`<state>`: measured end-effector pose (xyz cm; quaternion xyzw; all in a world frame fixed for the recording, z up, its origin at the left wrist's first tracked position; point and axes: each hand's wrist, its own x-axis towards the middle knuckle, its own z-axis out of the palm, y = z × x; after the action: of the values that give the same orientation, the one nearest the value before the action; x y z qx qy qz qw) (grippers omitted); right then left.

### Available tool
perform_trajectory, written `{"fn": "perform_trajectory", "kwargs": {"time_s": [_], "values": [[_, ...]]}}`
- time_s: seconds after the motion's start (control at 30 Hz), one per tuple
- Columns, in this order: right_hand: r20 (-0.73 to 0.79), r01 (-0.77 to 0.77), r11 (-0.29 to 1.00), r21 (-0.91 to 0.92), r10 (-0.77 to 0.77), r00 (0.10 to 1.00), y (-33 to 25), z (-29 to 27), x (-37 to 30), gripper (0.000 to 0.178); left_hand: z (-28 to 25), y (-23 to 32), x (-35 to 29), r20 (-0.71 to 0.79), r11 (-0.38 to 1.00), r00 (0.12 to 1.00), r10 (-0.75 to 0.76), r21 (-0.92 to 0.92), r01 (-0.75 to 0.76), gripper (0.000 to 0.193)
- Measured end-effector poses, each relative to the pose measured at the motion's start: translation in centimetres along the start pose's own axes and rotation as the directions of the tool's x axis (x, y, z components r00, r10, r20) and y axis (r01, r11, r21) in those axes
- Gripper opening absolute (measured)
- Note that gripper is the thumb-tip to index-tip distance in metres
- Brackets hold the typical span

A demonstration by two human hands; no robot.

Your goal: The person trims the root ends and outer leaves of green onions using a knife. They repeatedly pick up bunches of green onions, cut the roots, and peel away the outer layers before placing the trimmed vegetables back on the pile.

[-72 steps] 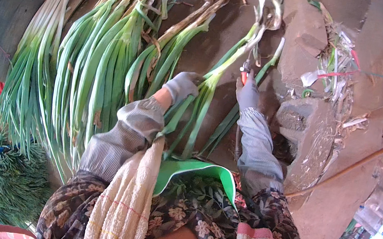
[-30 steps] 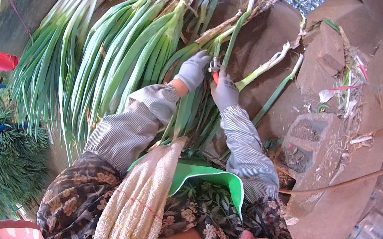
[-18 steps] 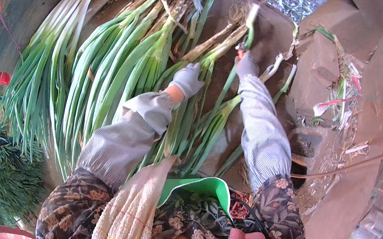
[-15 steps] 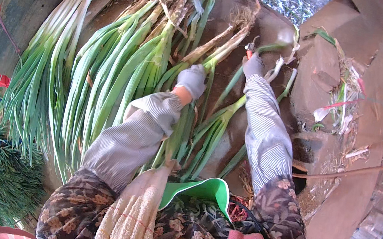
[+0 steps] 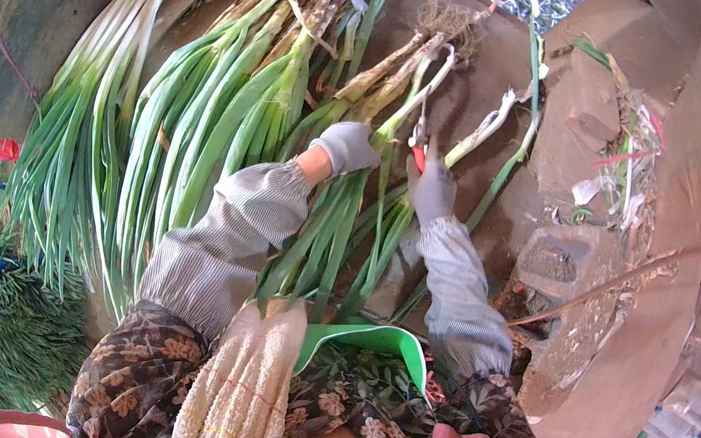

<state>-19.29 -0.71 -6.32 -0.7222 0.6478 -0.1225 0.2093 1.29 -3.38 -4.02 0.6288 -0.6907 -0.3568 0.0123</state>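
My left hand (image 5: 346,147), in a pale grey glove, is closed around a green onion (image 5: 399,117) just where its white stem turns green. The roots of that onion point away from me, and its leaves hang toward my lap. Close by on the right, my gloved right hand (image 5: 433,188) grips a small red-handled metal tool (image 5: 418,154). The tool's metal end is beside the onion's stem, and its exact kind is hard to make out. A thicker, brown-skinned onion stem (image 5: 378,77) lies just left of the held one.
Unpeeled green onions (image 5: 232,99) are heaped at the left, beside a row of clean white-stemmed ones (image 5: 120,54). Another pale-stemmed onion (image 5: 484,130) and a long loose leaf (image 5: 511,157) lie right. Beyond are a hollow block (image 5: 555,261), a thin stick (image 5: 624,285) and leaf scraps (image 5: 634,163).
My right hand has come back left and toward me, bringing the tool beside the held onion's stem. A green strip blurred near it before now lies at the right. My left hand still holds on.
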Motion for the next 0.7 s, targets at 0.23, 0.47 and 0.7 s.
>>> {"fn": "perform_trajectory", "kwargs": {"time_s": [0.23, 0.47, 0.7], "values": [[-0.028, -0.076, 0.980, -0.185, 0.072, 0.997, 3.3, 0.0, 6.2, 0.061, 2.1, -0.1, -3.0, -0.016, 0.998, 0.999, -0.048, 0.029, 0.048, 0.048], [0.061, -0.114, 0.973, -0.200, 0.129, 0.990, 3.6, -0.4, 5.0, 0.051, 5.7, 2.8, -9.6, 0.137, 0.988, 0.990, 0.044, 0.141, -0.063, 0.038], [-0.012, 0.004, 0.995, -0.095, -0.005, 1.000, 3.2, 0.8, -0.1, 0.067, 4.9, 1.6, -8.5, -0.304, 0.966, 0.949, 0.083, 0.259, -0.001, 0.037]]}}
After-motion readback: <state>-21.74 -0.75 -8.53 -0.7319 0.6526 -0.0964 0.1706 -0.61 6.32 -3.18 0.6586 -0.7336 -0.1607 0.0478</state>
